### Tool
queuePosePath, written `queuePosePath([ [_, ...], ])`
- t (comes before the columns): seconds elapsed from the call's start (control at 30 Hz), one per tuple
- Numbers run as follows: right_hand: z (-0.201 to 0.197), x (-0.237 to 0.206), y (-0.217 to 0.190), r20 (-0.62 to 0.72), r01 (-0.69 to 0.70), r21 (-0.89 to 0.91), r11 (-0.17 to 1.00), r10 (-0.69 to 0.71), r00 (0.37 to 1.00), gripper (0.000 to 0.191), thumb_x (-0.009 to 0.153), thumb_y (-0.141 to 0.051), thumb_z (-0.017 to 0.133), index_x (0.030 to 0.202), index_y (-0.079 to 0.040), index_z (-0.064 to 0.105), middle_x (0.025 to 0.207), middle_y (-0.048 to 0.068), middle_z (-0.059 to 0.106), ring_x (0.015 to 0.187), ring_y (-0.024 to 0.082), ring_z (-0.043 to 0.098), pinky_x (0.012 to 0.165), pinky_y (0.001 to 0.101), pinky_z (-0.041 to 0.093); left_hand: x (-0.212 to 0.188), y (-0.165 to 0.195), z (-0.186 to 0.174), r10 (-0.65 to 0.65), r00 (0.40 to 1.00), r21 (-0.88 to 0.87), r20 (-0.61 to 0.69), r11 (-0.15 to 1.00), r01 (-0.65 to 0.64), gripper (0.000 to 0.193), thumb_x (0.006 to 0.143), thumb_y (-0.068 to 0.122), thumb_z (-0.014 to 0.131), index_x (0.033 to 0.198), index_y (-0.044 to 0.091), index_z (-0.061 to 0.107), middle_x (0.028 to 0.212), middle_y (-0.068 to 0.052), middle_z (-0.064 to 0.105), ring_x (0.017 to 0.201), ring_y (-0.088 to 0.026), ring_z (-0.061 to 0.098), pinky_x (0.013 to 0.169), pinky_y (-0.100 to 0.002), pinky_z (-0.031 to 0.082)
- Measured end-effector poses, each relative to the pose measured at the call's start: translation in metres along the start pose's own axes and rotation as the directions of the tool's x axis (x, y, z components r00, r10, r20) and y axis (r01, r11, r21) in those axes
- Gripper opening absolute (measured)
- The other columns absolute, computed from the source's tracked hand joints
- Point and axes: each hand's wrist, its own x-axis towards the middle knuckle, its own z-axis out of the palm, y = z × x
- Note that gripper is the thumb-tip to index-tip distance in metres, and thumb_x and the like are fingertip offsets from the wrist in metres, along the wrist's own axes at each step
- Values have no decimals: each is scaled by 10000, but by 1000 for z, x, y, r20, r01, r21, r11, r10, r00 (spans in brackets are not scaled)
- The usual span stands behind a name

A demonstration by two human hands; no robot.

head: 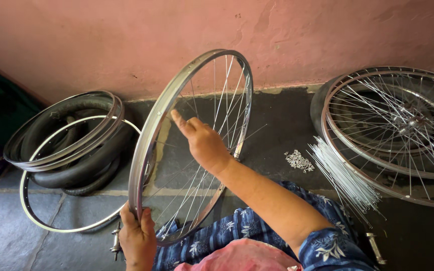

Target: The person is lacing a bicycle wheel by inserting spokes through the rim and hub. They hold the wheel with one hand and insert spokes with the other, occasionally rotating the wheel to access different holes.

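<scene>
Spokes fan loosely across the silver wheel rim (149,131) that the person holds upright on edge over the lap, tilted so its open face turns toward the camera and the inside of the rim can be reached. The left hand (137,235) is closed around the rim's lower edge, steadying it, while the right hand (203,143) passes in among the spokes with fingers extended toward the inner wall of the rim; whether it pinches a spoke or nipple there I cannot tell, as the fingertips are hidden from this angle. A hub (116,242) seems to lie on the floor just beside the left hand. Supplies sit within arm's reach on the stone floor (282,120): a small heap of nipples (299,160) and a bundle of loose spokes (345,175) to the right, next to finished spoked wheels (403,125) stacked flat. No container holds any of it. To the left, bare rims (61,135) lean with black tyres (76,165) against the pink wall (126,40).
</scene>
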Motion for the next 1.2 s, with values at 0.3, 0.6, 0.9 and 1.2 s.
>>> queuePosePath([
  [0.3, -11, 6, 21, -12, 46, -101, 994, -47, 999, 184, 948, -172, 704, 850, -109, 562, 725, 52, 614, 630, 251, 665, 526, 375, 525, -9, -15, -3, -64, 998, -152, 4, 986, 64, 353, 976, 241, 606, 1279, 75, 532, 634, -51, 624, 539, -145, 618, 526, -315, 495],
  [0.6, -13, 11, 21, 75, -324, 80, 943, 319, 945, 66, 859, -154, 678, 849, -105, 635, 788, 55, 677, 748, 249, 667, 621, 404, 520, -24, -36, 6, 41, 995, -171, -95, 984, -57, 394, 986, 261, 620, 1319, 63, 545, 665, -49, 626, 575, -138, 627, 578, -287, 499],
  [0.9, -55, 56, 38, 692, -690, 708, -147, 334, 639, 362, 924, -402, 669, 987, -51, 733, 842, 11, 718, 753, 85, 670, 753, 259, 554, -30, -46, 6, 55, 992, -207, -110, 975, -77, 414, 970, 208, 632, 1343, 47, 555, 711, -60, 661, 599, -132, 655, 589, -279, 518],
  [1.2, -30, 53, 63, 556, -570, 813, -119, 452, 698, 376, 904, -425, 789, 741, -152, 587, 663, -61, 482, 601, 61, 468, 768, 275, 525, -43, -72, 22, 73, 972, -263, -222, 956, -132, 308, 1011, 274, 599, 1216, 45, 576, 682, -47, 623, 574, -123, 599, 590, -271, 497],
])
